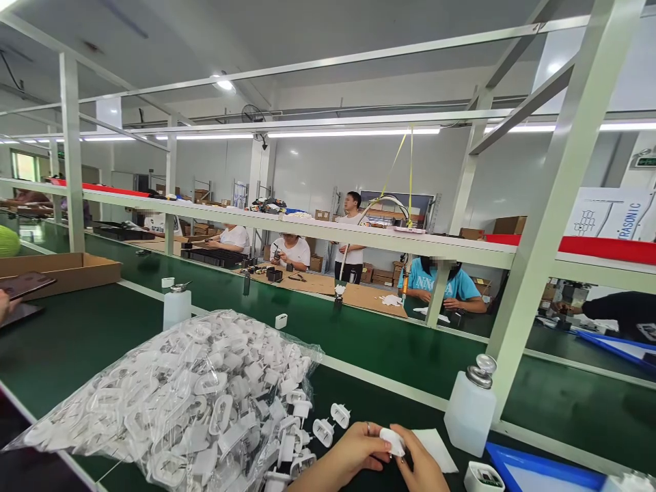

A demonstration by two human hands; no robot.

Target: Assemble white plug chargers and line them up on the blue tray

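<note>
At the bottom centre-right, my left hand (pixel 356 452) pinches a small white plastic part (pixel 393 441) between thumb and fingers. My right hand (pixel 421 465) holds the same part from the other side. Behind my right hand lies a white sheet (pixel 435 449). A large clear bag (pixel 195 403) of white plug-shaped parts spreads over the green bench to the left, with several loose ones near its open edge. Two loose white plug parts (pixel 324 432) lie just left of my hands. A white housing (pixel 482 476) showing a green inside sits to the right.
A pump bottle (pixel 470 410) stands right of my hands, beside a blue tray (pixel 543 471) and a metal post (pixel 543 219). Another bottle (pixel 177 307) is behind the bag. An open cardboard box (pixel 97 268) and a person's hand with a phone are at left. People sit across the belt.
</note>
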